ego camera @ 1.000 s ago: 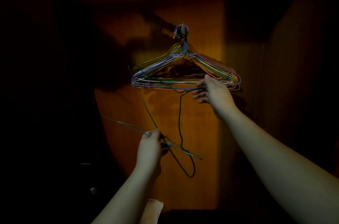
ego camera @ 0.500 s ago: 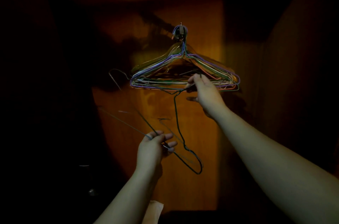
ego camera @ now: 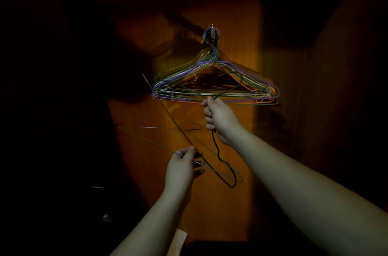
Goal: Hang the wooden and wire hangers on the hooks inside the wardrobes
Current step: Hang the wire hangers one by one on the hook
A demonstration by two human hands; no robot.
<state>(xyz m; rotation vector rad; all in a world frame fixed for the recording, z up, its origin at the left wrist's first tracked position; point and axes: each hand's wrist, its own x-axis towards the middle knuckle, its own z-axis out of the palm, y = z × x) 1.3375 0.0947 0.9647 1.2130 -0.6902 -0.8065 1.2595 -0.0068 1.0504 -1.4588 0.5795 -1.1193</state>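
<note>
Your right hand (ego camera: 220,118) has shifted from bracing the underside of the hung bundle (ego camera: 216,85) a second ago to closing in a fist round the dark green wire hanger (ego camera: 216,150), high up near its neck, just under the bundle's bottom bars. Its tip has climbed up in front of the bundle, while its body trails below your fist and loops low beside the left hand (ego camera: 181,166). That suggests you are lifting it toward the hook (ego camera: 212,32) on the wardrobe's back panel (ego camera: 134,171), though it is not yet hung. Your left hand pinches the pale bluish wire hangers (ego camera: 147,142) between thumb and fingers, and these have swung flatter than half a second ago, fanning out to the left; how many there are I cannot tell in this gloom. The bundle is thin coated wire in purple, green, orange and white, triangular frames nested flat against each other, with a broader curved shoulder behind them that may be a wooden one. The panel is smooth orange-brown veneer, lit only in a narrow strip. Expect the springy wires to snag one another as you thread the hook.
</note>
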